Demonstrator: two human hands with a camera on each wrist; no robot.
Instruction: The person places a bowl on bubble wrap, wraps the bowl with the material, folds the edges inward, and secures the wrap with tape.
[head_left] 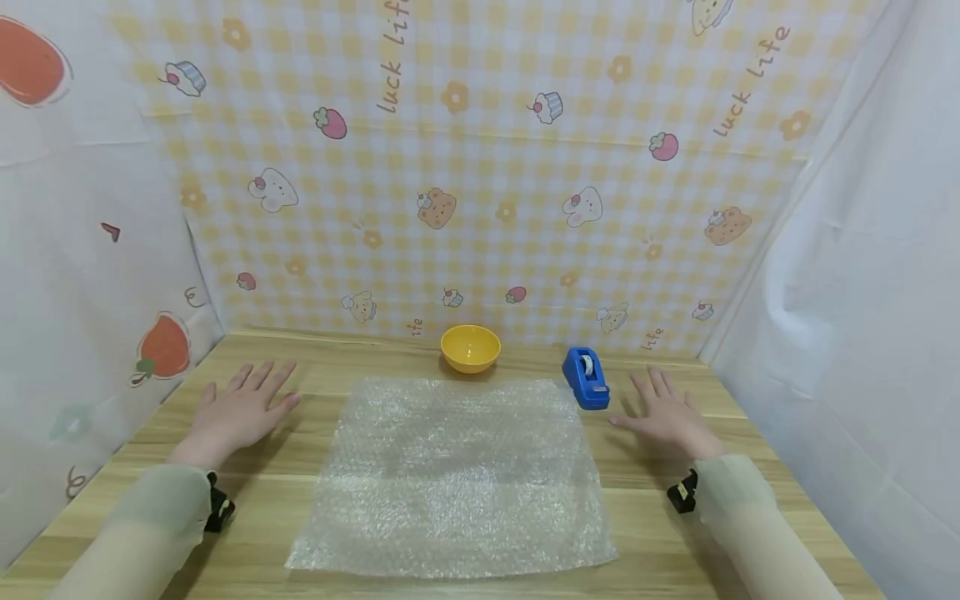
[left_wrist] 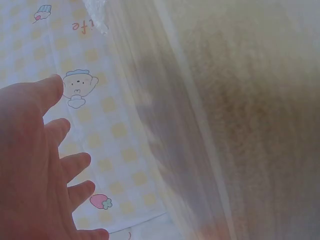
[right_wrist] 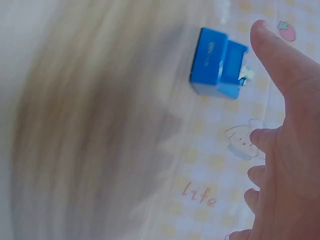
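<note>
Checked backdrop [head_left: 510, 158] is hung behind a wood-grain table [head_left: 277, 467]. Bubble wrap [head_left: 457, 483] is laid flat mid-table. Left hand [head_left: 238, 412] and right hand [head_left: 663, 417] are held palm-down above the table, either side of it, fingers spread, nothing gripped. Yellow bowl [head_left: 470, 354] is set behind the wrap. Blue tape dispenser [head_left: 585, 380] is parked by its far right corner, long axis roughly front-to-back, cutter end pointed nearward (lettering too blurred). "luck life" is printed on the backdrop.
</note>
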